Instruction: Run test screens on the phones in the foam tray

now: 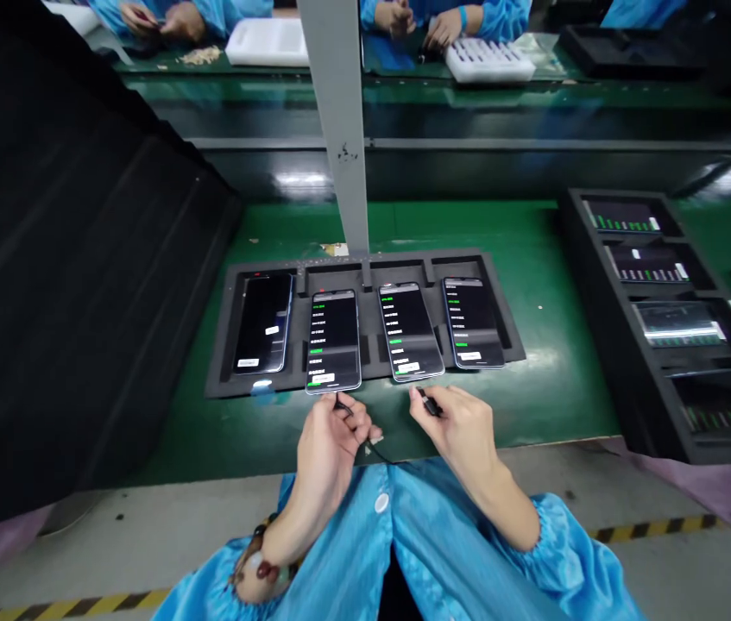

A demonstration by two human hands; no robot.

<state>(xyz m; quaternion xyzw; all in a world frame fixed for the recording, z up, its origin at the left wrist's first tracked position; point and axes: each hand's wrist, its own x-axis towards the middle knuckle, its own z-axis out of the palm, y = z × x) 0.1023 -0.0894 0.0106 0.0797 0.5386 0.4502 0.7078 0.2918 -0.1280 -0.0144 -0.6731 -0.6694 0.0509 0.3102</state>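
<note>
Four-slot black foam tray (508, 345) holds several smartphones. The leftmost phone (261, 328) lies in its slot with a mostly dark screen. The second phone (334, 345) and third phone (409, 323) show lists of white and green text and reach over the tray's front edge. The rightmost phone (472, 315) shows a similar list. My left hand (332, 440) is closed on a thin black cable (343, 405), right at the second phone's bottom edge. Between my right thumb and fingers is a black cable plug (430, 404); my right hand (465, 427) is just below the third phone, apart from it.
Another black tray (646, 379) with several phones stands at the right. A black partition (93, 259) rises on the left, and a grey post (345, 147) behind the tray. Across the bench, co-workers' hands (446, 28) work near white trays (489, 62).
</note>
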